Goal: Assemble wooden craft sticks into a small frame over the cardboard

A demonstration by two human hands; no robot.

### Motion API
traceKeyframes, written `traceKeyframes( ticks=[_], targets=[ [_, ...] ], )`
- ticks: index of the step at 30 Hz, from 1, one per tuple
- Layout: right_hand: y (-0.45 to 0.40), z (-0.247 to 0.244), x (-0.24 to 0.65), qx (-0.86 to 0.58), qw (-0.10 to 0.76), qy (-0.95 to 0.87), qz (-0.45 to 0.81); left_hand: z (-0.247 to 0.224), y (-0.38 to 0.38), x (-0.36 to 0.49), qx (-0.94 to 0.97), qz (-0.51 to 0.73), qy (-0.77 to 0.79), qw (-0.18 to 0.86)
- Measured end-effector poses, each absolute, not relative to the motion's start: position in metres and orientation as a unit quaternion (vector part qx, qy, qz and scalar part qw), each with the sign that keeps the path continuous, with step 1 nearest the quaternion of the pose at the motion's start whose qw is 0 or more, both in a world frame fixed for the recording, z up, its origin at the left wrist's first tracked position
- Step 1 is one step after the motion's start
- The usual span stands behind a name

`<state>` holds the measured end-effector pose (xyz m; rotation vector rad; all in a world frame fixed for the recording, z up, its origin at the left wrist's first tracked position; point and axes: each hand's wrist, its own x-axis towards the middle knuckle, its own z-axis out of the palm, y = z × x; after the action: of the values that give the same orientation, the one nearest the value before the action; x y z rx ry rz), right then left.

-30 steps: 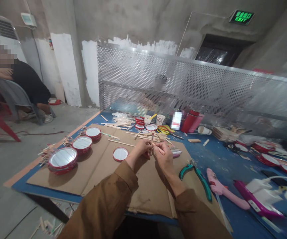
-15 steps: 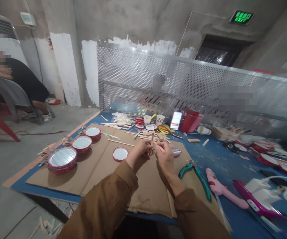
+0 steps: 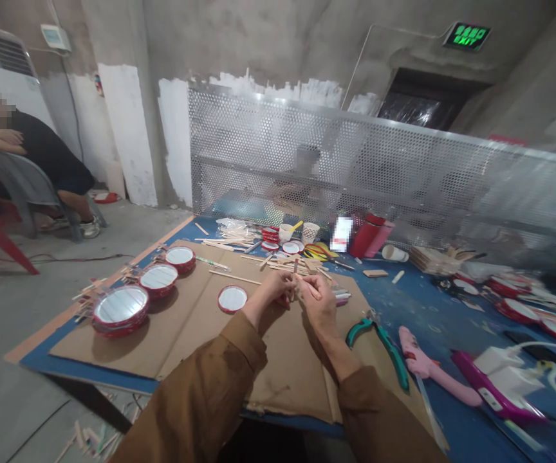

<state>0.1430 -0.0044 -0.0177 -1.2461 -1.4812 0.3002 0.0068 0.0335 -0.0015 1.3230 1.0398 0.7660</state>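
Note:
Above the cardboard sheet, my left hand and my right hand meet with their fingers pinched together. A thin wooden stick stands up from between the fingertips; both hands are closed at it, and its lower part is hidden. Left of my left hand lies a round white disc with a red rim. Near it is a long thin stick. Loose wooden sticks are scattered just behind my hands. Markers lie right beside my right hand.
Three red-rimmed round pieces with sticks stand at the left. Teal-handled pliers, a pink glue gun and a purple power strip lie at the right. Cups, a phone and a red bottle stand behind. A person sits at far left.

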Motion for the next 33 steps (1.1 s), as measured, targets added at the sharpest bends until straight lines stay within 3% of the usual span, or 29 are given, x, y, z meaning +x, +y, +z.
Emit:
traceKeyframes(
  ticks=[11,18,27,33],
  targets=[
    [-0.008,-0.015,0.143,-0.526,0.537,-0.650,0.111,-0.001,0.036,0.007,0.578,0.325,0.457,0.592],
    [-0.010,-0.009,0.146,-0.547,0.594,-0.580,0.105,-0.008,0.039,0.009,0.570,0.333,0.450,0.601],
    [-0.010,-0.004,0.147,-0.529,0.608,-0.580,0.122,-0.008,0.035,0.010,0.605,0.346,0.452,0.557],
    [-0.018,0.006,0.143,-0.510,0.638,-0.544,0.192,-0.012,0.035,0.012,0.616,0.332,0.433,0.569]
  ],
)
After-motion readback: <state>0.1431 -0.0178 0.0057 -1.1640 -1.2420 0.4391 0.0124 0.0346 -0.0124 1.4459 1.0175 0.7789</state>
